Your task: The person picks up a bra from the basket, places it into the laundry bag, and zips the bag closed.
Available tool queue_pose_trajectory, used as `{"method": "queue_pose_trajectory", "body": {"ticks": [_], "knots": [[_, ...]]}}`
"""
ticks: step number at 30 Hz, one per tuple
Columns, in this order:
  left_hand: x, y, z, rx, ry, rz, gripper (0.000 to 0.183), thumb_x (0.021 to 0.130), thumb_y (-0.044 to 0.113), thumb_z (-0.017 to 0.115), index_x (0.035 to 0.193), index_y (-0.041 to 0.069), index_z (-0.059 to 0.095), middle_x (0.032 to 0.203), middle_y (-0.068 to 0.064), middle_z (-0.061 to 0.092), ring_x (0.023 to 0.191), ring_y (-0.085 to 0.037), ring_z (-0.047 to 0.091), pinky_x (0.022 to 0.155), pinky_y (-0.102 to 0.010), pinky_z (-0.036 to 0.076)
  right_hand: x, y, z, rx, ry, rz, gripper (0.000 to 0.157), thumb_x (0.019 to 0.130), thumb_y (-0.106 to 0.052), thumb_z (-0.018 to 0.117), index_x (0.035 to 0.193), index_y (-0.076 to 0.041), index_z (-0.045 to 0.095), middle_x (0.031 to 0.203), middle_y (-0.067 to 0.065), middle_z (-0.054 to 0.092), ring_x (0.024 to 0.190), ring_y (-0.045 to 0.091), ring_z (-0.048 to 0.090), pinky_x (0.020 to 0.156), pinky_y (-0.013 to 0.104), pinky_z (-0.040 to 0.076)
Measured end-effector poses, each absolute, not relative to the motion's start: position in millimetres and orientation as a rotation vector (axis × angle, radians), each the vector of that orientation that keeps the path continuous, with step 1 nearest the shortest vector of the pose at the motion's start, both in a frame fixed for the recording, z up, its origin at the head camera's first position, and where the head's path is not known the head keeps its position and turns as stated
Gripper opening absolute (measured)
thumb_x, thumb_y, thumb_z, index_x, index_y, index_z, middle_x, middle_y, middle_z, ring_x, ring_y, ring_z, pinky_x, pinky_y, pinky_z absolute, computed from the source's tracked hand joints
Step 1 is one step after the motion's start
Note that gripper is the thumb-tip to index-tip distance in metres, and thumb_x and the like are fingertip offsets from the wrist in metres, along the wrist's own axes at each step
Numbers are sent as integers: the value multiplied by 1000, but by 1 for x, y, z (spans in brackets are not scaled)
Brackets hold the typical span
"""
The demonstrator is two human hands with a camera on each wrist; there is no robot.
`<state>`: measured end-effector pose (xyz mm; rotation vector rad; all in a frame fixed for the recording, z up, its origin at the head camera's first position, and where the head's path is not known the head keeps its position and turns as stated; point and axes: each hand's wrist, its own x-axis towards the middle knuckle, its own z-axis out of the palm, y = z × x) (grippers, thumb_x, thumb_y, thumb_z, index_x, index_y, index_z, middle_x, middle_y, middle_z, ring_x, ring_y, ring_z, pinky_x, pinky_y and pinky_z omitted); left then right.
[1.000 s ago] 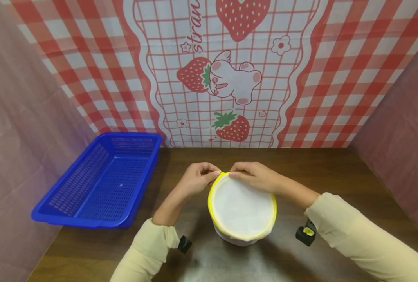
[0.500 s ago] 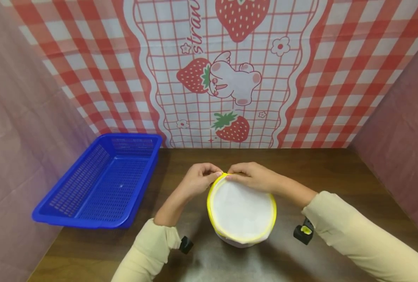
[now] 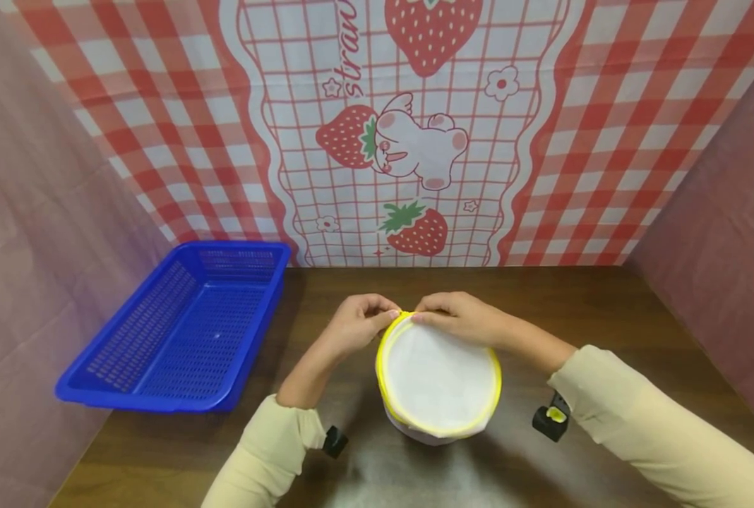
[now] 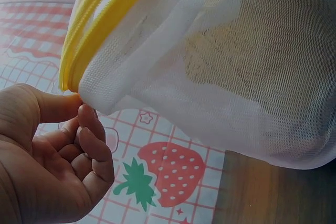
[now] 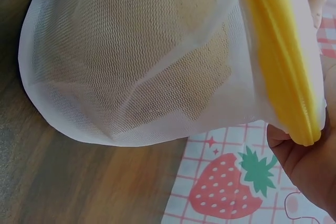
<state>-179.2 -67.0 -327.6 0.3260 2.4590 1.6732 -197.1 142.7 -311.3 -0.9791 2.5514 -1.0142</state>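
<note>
A round white mesh laundry bag [image 3: 440, 374] with a yellow zipper [image 4: 107, 22] around its top stands at the middle of the table, its flat white lid facing up. At the far side of the rim, my left hand [image 3: 359, 323] pinches the edge between thumb and forefinger, right at the end of the yellow band. Just to the right, my right hand [image 3: 462, 317] grips the same rim, thumb on top and fingers behind. Through the mesh side [image 5: 142, 51] a tan patch shows. The zipper's pull is hidden by the fingers.
A blue perforated plastic basket [image 3: 205, 339] stands on the left of the brown wooden table [image 3: 580, 303]. Behind rises a red-and-white checked cloth [image 3: 606, 127] with strawberry prints. Pinkish drapes [image 3: 726, 233] close off both sides.
The hands stay at the far rim with almost the same grip. The right hand shifted slightly left, then back right, and the bag's rim shifted slightly along with it.
</note>
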Motion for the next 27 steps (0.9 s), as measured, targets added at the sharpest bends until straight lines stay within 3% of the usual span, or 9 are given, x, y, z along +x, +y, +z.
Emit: {"method": "queue_pose_trajectory", "body": {"ticks": [27], "knots": [[-177, -64, -327, 340, 2490, 1670, 17, 90, 13, 61, 94, -1, 69, 81, -11, 66, 66, -10, 52, 58, -21, 44, -193, 138, -311, -1034, 2547, -1007, 17, 95, -33, 53, 95, -21, 65, 87, -6, 64, 78, 10, 54, 68, 24, 45]]}}
